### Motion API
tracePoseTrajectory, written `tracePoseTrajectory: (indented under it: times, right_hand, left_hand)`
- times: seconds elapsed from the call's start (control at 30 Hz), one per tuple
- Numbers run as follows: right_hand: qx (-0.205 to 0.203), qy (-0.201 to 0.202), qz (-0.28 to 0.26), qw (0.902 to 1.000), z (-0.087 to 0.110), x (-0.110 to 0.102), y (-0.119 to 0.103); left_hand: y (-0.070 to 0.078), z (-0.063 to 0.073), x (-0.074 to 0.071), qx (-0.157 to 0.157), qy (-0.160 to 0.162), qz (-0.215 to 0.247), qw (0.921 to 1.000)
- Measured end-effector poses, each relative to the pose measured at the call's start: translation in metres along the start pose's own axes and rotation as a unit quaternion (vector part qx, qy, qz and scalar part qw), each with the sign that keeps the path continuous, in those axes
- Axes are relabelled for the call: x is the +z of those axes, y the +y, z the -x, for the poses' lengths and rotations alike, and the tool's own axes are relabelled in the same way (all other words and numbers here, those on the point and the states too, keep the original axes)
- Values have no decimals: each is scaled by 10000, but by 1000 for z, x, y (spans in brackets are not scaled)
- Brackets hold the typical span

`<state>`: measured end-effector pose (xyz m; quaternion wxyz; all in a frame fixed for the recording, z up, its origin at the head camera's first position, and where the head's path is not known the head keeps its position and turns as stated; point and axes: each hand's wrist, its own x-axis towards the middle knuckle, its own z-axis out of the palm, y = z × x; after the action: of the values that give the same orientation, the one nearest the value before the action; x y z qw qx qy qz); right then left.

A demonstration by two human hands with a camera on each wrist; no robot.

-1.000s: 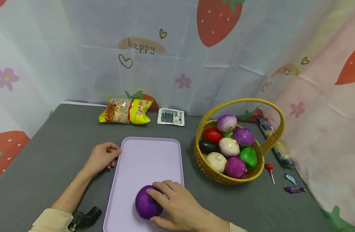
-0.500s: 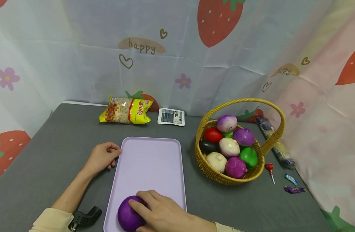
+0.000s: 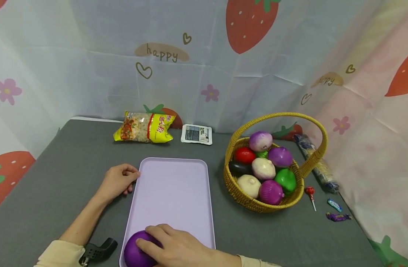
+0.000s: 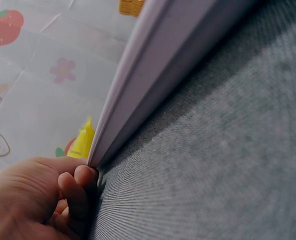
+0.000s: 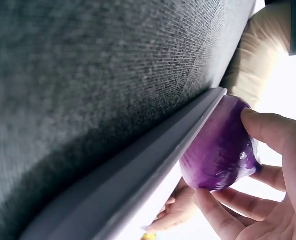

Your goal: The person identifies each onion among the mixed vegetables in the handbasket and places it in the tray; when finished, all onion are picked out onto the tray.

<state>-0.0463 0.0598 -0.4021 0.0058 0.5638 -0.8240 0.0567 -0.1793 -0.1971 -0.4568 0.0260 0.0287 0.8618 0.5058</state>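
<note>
A smooth, round purple onion [image 3: 136, 251] sits at the near left end of the lilac tray [image 3: 173, 185]. My right hand [image 3: 182, 246] holds it from the right. In the right wrist view, the thumb and fingertips are spread around the shiny onion [image 5: 218, 147], which has a pointed tip and lies close to the tray's rim. At the tray's far left corner, my left hand [image 3: 118, 181] grips the edge. The left wrist view has its thumb and a curled finger meeting at the tray rim [image 4: 118, 100].
Right of the tray stands a wicker basket [image 3: 247, 200] with a tall handle, full of several toy vegetables. A yellow food bag [image 3: 144, 128] and a white packet [image 3: 196, 134] lie behind. A lollipop [image 3: 309, 193], candies [image 3: 337, 217] and a long wrapped pack [image 3: 317, 163] lie right.
My right hand has moved the onion leftward and nearer to me, from the tray's middle to its near left end. The left hand and tray have stayed in place.
</note>
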Motion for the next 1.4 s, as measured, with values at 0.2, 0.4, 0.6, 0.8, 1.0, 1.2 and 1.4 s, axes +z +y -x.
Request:
tracePoseTrajectory:
  times: [0.2, 0.4, 0.6, 0.8, 1.0, 1.2, 1.4]
  right_hand:
    - [-4, 10, 7, 10000, 0, -1, 0]
    - [77, -51, -51, 9999, 1, -2, 2]
    - [35, 89, 82, 9999, 2, -3, 3]
    - [-3, 300, 390, 9988, 6, -9, 7]
    - [348, 1238, 956, 9871, 29, -30, 28]
    - [1247, 2275, 1225, 9580, 72, -72, 79]
    - [2265, 2662, 1406, 9263, 111, -113, 142]
  left_hand:
    - [1, 0, 1, 1, 13, 35, 10000]
    - [1, -1, 3, 30, 10, 50, 10000]
    - [1, -2, 5, 26, 3, 62, 10000]
    - [1, -2, 5, 14, -14, 79, 10000]
    - [-1, -2, 3, 17, -21, -1, 10000]
    - [-2, -1, -1, 59, -52, -44, 10000]
    - [-2, -1, 0, 93, -52, -67, 9999]
